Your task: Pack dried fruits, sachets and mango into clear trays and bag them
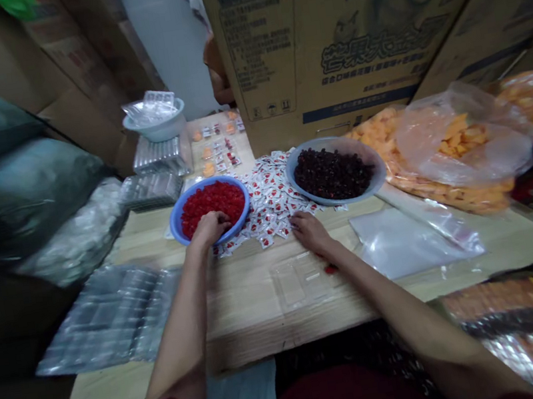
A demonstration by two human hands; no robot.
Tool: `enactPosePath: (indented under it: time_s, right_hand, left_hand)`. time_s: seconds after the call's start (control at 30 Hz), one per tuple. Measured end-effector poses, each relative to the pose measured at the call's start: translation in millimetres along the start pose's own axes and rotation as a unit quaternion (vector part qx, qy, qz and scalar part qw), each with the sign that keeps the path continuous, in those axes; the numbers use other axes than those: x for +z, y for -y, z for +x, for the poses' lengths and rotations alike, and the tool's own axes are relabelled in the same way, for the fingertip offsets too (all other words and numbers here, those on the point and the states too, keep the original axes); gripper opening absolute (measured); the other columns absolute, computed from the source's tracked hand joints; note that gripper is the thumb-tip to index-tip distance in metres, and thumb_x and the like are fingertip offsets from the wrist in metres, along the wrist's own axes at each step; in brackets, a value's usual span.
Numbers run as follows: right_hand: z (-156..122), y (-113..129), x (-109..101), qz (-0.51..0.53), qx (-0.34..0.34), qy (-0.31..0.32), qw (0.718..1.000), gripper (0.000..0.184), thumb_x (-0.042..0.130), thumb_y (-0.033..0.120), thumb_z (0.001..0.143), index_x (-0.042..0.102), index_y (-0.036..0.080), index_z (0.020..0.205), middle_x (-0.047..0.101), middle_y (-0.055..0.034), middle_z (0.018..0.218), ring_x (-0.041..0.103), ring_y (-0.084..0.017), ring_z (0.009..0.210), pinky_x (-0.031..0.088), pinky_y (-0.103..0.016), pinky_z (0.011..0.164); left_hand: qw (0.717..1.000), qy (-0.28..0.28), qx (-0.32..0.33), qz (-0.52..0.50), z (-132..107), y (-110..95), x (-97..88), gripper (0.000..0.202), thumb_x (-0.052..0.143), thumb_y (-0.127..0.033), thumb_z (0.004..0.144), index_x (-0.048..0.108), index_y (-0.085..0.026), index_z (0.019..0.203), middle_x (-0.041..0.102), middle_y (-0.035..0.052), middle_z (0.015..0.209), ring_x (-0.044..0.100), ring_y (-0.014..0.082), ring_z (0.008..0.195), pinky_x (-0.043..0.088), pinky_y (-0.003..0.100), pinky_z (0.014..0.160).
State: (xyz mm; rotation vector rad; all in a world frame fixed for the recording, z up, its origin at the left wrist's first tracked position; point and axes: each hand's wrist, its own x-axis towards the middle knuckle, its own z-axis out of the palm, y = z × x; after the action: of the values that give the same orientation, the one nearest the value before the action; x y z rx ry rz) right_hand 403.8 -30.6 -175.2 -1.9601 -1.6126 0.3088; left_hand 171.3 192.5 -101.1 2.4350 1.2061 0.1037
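My left hand [209,229] reaches over the near rim of a blue bowl [174,222], its fingers bent and closed among small glossy red pieces [213,201]. At the front edge of a heap of small printed white sachets [268,192] is my right hand [311,231]. Its fingers are curled together on the sachets, and what they pinch is too small to make out. A clear plastic tray [300,282] with compartments lies on the wooden table below my hands. One red piece [331,269] shows at its right side, beside my right forearm.
Behind my right hand stands a pale bowl [377,165] of dark red pieces. Bags of orange pieces [459,135] and a flat clear bag [399,242] lie right. Stacked clear trays [107,312] lie left, filled trays [218,150] further back. Large cartons [321,35] block the rear.
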Motion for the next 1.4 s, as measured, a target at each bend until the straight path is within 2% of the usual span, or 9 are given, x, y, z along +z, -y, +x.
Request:
enactPosePath:
  time_s: [0.17,0.3,0.47,0.6,0.73,0.83,0.97,1.2,1.4]
  right_hand:
    - [-5.9,-12.6,-21.3,0.042,-0.051,0.022,0.998,0.020,0.061,0.007,0.084,0.072,0.014,0.098,0.069,-0.0115,0.109,0.061,-0.022,0.105,0.047,-0.035,0.097]
    - [-22.6,-28.6,-49.9,0.099,-0.056,0.010,0.993,0.022,0.057,0.010,0.088,0.071,0.016,0.104,0.069,-0.0108,0.112,0.062,-0.021,0.107,0.047,-0.036,0.099]
    - [-81.6,-42.8,-96.0,0.191,-0.012,-0.025,0.981,0.021,0.054,0.021,0.094,0.070,0.019,0.108,0.068,-0.0094,0.110,0.065,-0.020,0.099,0.052,-0.036,0.090]
    - [-140.3,-34.1,-103.7,0.264,0.081,-0.054,0.959,0.020,0.056,0.031,0.095,0.071,0.019,0.103,0.068,-0.0071,0.096,0.064,-0.019,0.084,0.053,-0.031,0.076]
    - [-176.4,-17.0,-82.3,0.275,0.084,-0.040,0.957,0.020,0.057,0.030,0.095,0.073,0.021,0.104,0.065,-0.0090,0.105,0.063,-0.021,0.096,0.053,-0.034,0.083]
    - [-186.2,-9.0,-66.2,0.268,0.076,-0.042,0.960,0.019,0.059,0.025,0.094,0.073,0.022,0.105,0.063,-0.0091,0.106,0.062,-0.022,0.102,0.052,-0.036,0.089]
    - [-189.2,-6.2,-57.4,0.250,0.072,-0.058,0.964,0.020,0.058,0.019,0.092,0.073,0.021,0.104,0.062,-0.0081,0.102,0.062,-0.021,0.097,0.053,-0.036,0.087]
    - [-187.1,-2.0,-61.1,0.188,0.048,-0.030,0.981,0.022,0.054,0.020,0.094,0.074,0.021,0.103,0.059,-0.0073,0.095,0.061,-0.021,0.093,0.053,-0.037,0.084]
    - [-187.5,-7.8,-65.7,0.203,0.045,-0.043,0.977,0.023,0.052,0.031,0.099,0.072,0.022,0.107,0.062,-0.0106,0.107,0.062,-0.024,0.099,0.054,-0.041,0.088]
  left_hand:
    - [0.998,-0.050,-0.044,-0.014,-4.1,-7.3,1.8,0.006,0.065,-0.024,0.071,0.070,-0.022,0.073,0.075,0.0060,0.079,0.068,0.0225,0.081,0.051,0.029,0.076]
    - [0.983,-0.157,-0.095,-0.010,-11.1,-17.8,1.1,0.021,0.052,-0.026,0.085,0.067,-0.015,0.095,0.071,0.0128,0.104,0.065,0.0233,0.099,0.047,0.034,0.094]
    - [0.950,-0.308,-0.040,-0.042,-53.6,-84.7,11.1,0.022,0.047,-0.032,0.094,0.061,-0.017,0.101,0.065,0.0109,0.109,0.058,0.0237,0.108,0.043,0.040,0.101]
    - [0.966,-0.147,0.161,-0.136,-129.5,-173.1,71.6,0.013,0.055,-0.030,0.095,0.065,-0.023,0.093,0.066,0.0069,0.104,0.056,0.0238,0.108,0.043,0.042,0.098]
    - [0.971,-0.049,0.176,-0.154,-181.8,-214.8,144.0,0.012,0.057,-0.028,0.094,0.069,-0.026,0.093,0.066,0.0088,0.100,0.057,0.0254,0.101,0.045,0.043,0.089]
    - [0.972,-0.030,0.169,-0.159,-187.5,-208.1,165.5,0.013,0.060,-0.028,0.093,0.071,-0.027,0.099,0.068,0.0090,0.099,0.059,0.0264,0.098,0.046,0.045,0.087]
    - [0.970,-0.017,0.146,-0.194,-181.6,-193.4,158.2,0.021,0.062,-0.029,0.092,0.069,-0.027,0.111,0.071,0.0079,0.095,0.062,0.0254,0.095,0.047,0.044,0.088]
    - [0.966,-0.014,0.195,-0.172,-183.0,-194.8,155.1,0.015,0.060,-0.027,0.092,0.075,-0.027,0.089,0.068,0.0078,0.088,0.062,0.0243,0.090,0.048,0.042,0.084]
    - [0.963,-0.241,0.040,-0.115,-114.7,-129.6,76.1,0.021,0.050,-0.029,0.096,0.069,-0.021,0.103,0.067,0.0108,0.107,0.060,0.0250,0.108,0.046,0.041,0.097]
